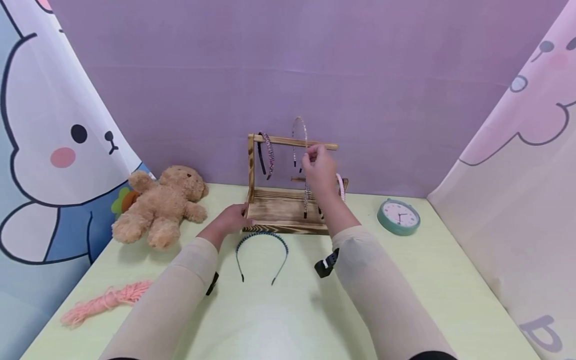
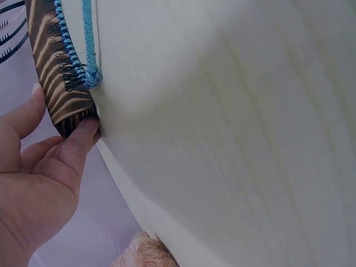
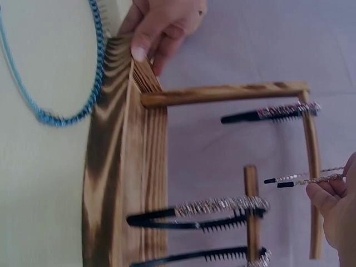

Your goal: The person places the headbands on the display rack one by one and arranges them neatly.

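Note:
A striped wooden headband rack [image 1: 281, 212] stands at the back of the table. My left hand [image 1: 231, 218] grips the left end of its base, thumb on one side and fingers on the other in the left wrist view. With my right hand [image 1: 320, 170] I pinch a thin sparkly headband [image 1: 300, 119], its arch above the upper bar [image 1: 281, 141] and its dark tips below it. A pink-and-dark glittery headband [image 1: 270, 155] hangs at that bar's left. From the lower bar [image 3: 251, 186] hang a silvery headband [image 3: 222, 206] and others, partly behind my right wrist.
A blue beaded headband [image 1: 262, 233] lies in front of the rack. To the left are a teddy bear [image 1: 164, 210] and a pink yarn bundle [image 1: 108, 301], partly behind my left sleeve. A green-rimmed clock [image 1: 398, 216] lies to the right. A purple curtain [image 1: 225, 90] hangs behind.

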A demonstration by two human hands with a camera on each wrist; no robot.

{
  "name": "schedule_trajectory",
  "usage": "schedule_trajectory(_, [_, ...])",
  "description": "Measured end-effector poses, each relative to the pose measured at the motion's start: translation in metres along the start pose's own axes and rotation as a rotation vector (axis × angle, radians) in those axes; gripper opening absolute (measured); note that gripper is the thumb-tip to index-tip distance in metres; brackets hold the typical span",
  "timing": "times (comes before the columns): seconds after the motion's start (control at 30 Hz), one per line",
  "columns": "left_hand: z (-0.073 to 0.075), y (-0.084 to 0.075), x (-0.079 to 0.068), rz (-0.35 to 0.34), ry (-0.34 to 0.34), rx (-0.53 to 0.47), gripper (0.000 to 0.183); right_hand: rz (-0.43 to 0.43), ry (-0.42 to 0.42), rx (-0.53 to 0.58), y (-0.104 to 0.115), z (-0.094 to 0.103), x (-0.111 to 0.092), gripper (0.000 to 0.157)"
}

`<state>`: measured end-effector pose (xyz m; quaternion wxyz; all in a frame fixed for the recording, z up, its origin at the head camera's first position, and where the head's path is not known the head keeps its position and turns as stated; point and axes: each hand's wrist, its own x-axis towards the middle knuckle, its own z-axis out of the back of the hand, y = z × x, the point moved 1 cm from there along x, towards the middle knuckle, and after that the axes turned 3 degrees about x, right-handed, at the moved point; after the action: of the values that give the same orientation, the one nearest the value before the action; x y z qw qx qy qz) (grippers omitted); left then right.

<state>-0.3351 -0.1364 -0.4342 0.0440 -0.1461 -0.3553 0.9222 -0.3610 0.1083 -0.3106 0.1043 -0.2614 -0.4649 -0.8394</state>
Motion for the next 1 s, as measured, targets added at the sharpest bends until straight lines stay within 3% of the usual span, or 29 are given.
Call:
schedule_trajectory(0.37, [-0.001,0.002,0.002,0.002,0.001,-0.017,0.072,-0.096,0.106,-0.032,0.005,-0.031,-0.012,0.018])
schedule_trajectory(0.63, [-0.001,0.000,0.001,0.008,0.005,-0.029,0.071,-0.199,0.158,-0.077,0.003,-0.041,-0.021,0.017])
schedule_trajectory(1.0, [0.000,0.001,0.001,0.006,0.000,-0.013,0.073,-0.169,0.184,-0.078,0.001,-0.036,-0.027,0.020])
